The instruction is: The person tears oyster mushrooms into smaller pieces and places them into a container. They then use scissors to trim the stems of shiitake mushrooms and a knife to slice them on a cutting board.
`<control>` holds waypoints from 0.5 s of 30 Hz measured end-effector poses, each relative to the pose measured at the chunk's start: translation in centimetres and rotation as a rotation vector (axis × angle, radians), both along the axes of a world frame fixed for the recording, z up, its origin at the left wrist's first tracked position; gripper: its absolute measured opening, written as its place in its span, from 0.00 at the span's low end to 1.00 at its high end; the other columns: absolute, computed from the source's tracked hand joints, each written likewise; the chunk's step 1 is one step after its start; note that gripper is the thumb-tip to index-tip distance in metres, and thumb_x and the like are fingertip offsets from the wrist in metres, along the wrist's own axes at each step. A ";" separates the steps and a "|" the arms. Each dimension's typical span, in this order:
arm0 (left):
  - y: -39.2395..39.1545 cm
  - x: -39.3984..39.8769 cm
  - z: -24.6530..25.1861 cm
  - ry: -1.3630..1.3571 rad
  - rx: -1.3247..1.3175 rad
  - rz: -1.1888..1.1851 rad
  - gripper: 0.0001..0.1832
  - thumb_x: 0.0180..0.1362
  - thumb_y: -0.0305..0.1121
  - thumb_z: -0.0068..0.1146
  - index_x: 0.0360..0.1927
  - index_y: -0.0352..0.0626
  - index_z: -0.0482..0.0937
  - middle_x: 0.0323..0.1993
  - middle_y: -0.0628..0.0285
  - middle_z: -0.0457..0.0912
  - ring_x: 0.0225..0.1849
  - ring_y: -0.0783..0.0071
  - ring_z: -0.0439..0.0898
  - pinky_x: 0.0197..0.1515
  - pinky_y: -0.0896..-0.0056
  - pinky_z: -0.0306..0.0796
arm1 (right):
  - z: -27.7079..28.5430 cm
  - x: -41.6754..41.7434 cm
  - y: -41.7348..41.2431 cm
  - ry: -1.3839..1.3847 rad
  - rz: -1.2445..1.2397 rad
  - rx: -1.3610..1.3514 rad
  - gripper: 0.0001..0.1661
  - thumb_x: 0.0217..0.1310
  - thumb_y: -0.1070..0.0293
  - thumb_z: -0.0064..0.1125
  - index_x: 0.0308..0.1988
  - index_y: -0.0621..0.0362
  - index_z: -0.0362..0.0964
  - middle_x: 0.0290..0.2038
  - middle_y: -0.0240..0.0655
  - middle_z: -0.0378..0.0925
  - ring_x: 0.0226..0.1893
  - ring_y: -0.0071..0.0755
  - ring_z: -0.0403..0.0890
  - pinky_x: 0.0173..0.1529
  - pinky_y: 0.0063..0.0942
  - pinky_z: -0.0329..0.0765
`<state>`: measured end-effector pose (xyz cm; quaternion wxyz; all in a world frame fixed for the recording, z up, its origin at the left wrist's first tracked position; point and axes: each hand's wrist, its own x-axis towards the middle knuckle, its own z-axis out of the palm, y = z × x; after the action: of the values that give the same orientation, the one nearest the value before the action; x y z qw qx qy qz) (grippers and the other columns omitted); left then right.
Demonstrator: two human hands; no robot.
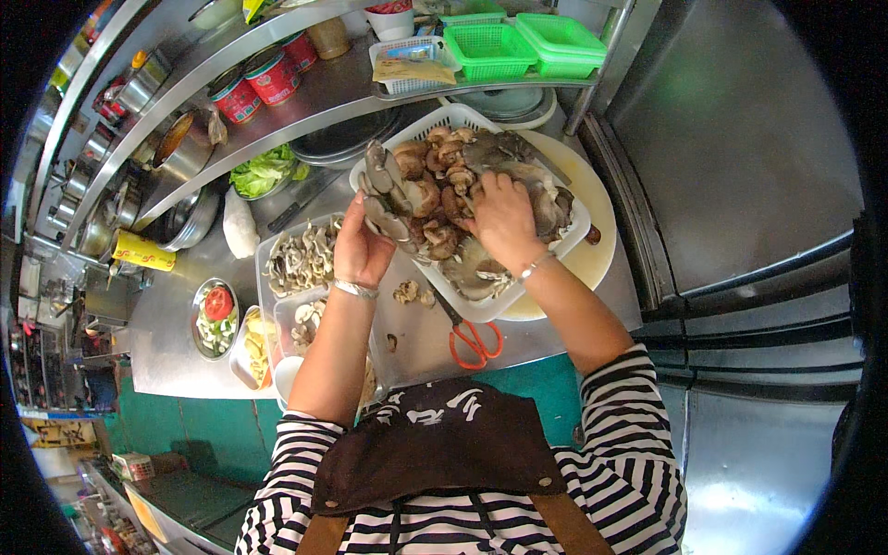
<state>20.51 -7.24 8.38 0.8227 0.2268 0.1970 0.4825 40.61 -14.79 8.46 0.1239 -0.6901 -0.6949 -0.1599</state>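
A white plastic basket (585,220) holds brown shiitake mushrooms (411,159) and grey oyster mushrooms (479,274). At its left rim, my left hand (365,253) grips a cluster of oyster mushrooms (383,182), thumb along the side. My right hand (505,218) reaches into the basket, fingers curled down among the mushrooms; whether they grip one is hidden. Left of the basket, a clear plastic container (262,260) holds torn mushroom pieces (300,258), partly behind my left forearm. Scissors with orange handles (477,345) lie below the basket, and mushroom scraps (408,293) lie between it and the container.
A round cutting board (602,182) lies under the basket's right side, with a blade (550,161) at the basket's far edge. A metal dish with tomato (219,305), a white root vegetable (239,225) and lettuce (267,173) stand left. A steel shelf (333,83) overhangs the back.
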 end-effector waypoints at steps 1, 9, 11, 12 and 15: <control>-0.1 0.3 0.4 0.005 -0.007 -0.017 0.14 0.62 0.39 0.53 0.49 0.48 0.74 0.46 0.68 0.78 0.48 0.70 0.76 0.53 0.62 0.69 | -0.9 0.0 0.7 -0.076 -0.048 -0.019 0.14 0.38 0.69 0.65 0.32 0.59 0.76 0.38 0.38 0.67 0.42 0.40 0.69 0.43 0.37 0.68; -0.6 2.8 0.4 0.587 0.386 0.043 0.14 0.55 0.26 0.59 0.45 0.45 0.73 0.38 0.65 0.78 0.39 0.75 0.76 0.41 0.72 0.72 | 1.0 3.5 -2.6 1.158 -0.068 0.051 0.17 0.52 0.67 0.64 0.42 0.62 0.72 0.35 0.35 0.77 0.33 0.32 0.79 0.38 0.27 0.73; -1.5 3.9 0.7 1.036 0.685 0.053 0.17 0.53 0.31 0.64 0.45 0.43 0.73 0.36 0.63 0.77 0.36 0.74 0.76 0.39 0.72 0.72 | 2.6 4.1 -4.4 1.631 -0.048 0.124 0.17 0.60 0.69 0.58 0.48 0.62 0.69 0.37 0.35 0.78 0.35 0.24 0.78 0.38 0.20 0.73; -1.9 4.8 0.5 1.097 0.824 0.113 0.19 0.49 0.33 0.66 0.44 0.42 0.73 0.35 0.59 0.78 0.36 0.66 0.77 0.40 0.69 0.71 | 2.6 4.7 -5.0 1.761 0.031 0.158 0.16 0.61 0.69 0.57 0.48 0.61 0.69 0.38 0.35 0.78 0.35 0.23 0.78 0.38 0.19 0.73; -3.4 5.5 1.2 1.277 1.160 0.262 0.23 0.46 0.37 0.67 0.45 0.39 0.73 0.40 0.51 0.78 0.39 0.50 0.77 0.43 0.61 0.72 | 3.9 3.7 -6.6 1.918 0.216 0.162 0.13 0.62 0.70 0.55 0.48 0.59 0.69 0.40 0.36 0.79 0.36 0.22 0.78 0.39 0.20 0.74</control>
<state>25.98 -10.65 9.60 0.2477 0.8124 0.3682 0.3781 44.30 -21.42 12.37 0.6994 -0.4491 -0.3451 0.4359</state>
